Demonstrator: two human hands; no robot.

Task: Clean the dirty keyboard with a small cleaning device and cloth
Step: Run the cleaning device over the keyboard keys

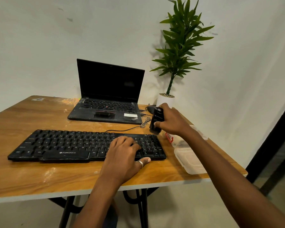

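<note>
A dusty black keyboard (64,145) lies across the wooden table (39,175). My left hand (125,155) rests on its right part, fingers spread over the keys and the thumb at its front edge. My right hand (169,120) grips a small black cleaning device (156,122), held upright just above the keyboard's far right corner. No cloth shows in this view.
An open black laptop (109,96) stands behind the keyboard, with cables (143,122) and a mouse to its right. A potted plant (179,46) stands at the back right. A clear plastic box (189,160) sits under my right forearm near the table's right edge.
</note>
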